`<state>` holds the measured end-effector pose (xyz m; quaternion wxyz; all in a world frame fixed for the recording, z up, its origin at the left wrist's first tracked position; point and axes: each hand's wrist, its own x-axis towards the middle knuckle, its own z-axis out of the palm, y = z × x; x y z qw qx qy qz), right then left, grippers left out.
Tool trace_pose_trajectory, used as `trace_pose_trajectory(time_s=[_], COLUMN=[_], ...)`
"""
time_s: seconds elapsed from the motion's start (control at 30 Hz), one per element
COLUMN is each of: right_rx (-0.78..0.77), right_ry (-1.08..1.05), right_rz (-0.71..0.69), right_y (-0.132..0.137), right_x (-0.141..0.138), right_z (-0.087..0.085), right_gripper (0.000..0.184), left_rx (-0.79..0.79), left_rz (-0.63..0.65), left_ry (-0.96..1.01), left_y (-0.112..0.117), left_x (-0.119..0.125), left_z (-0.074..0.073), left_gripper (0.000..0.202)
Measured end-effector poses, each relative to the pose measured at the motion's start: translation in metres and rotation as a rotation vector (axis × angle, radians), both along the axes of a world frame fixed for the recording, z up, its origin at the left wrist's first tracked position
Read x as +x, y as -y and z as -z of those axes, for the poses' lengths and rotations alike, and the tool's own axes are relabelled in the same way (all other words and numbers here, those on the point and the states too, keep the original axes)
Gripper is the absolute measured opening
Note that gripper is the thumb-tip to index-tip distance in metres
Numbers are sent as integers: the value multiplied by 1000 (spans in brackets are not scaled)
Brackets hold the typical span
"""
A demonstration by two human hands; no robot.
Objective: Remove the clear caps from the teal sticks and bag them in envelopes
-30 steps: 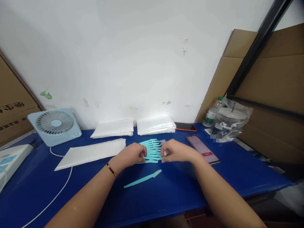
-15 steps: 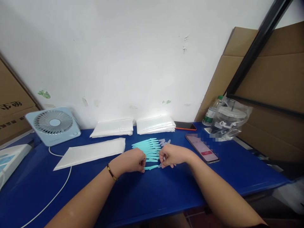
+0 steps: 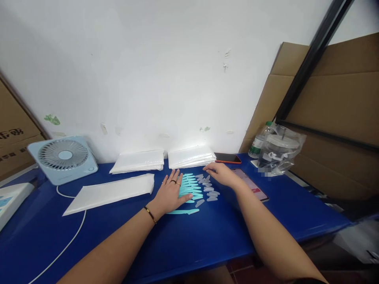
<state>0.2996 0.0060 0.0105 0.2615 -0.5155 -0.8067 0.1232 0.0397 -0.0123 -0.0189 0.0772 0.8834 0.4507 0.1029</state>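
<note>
My left hand [image 3: 171, 193] lies flat with its fingers spread over the left ends of a row of turquoise eyebrow razors [image 3: 191, 188], hiding their left parts. Closer to me, one separate turquoise razor [image 3: 185, 212] rests on the table, its left end partly behind that hand. Small translucent blade caps [image 3: 209, 188] are scattered just right of the row, and a single cap [image 3: 200, 203] sits nearer the lone razor. Above the far end of the caps is my right hand [image 3: 217, 172], fingers loosely bent and pointing left, with nothing visible in them.
A flat white packet [image 3: 109, 192] lies to the left, with two white packet stacks [image 3: 137, 161] [image 3: 191, 156] by the wall. A blue fan [image 3: 65, 157] stands at left. On the right are phones [image 3: 227, 158] [image 3: 251, 185], a bottle [image 3: 258, 142] and a bagged cup [image 3: 280, 150].
Both hands have left the lone razor and its cap, which now lie apart. My left hand has flattened onto the row; my right hand has moved away from me past the caps.
</note>
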Motion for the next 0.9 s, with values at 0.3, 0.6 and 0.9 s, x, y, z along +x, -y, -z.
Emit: trace_pose_trajectory(time_s=[0.3, 0.6, 0.9], right_rx=[31, -63, -202], right_ry=[118, 64, -157], right_rz=[-92, -38, -85], right_y=[-23, -42, -54], right_x=[-9, -14, -13], right_z=[29, 29, 35], right_gripper=[22, 15, 17], left_rx=[-143, -69, -84], left_rz=[115, -60, -185], left_ry=[-58, 220, 300], left_y=[20, -27, -54], left_x=[-8, -5, -6], left_z=[3, -11, 4], left_gripper=[83, 27, 14])
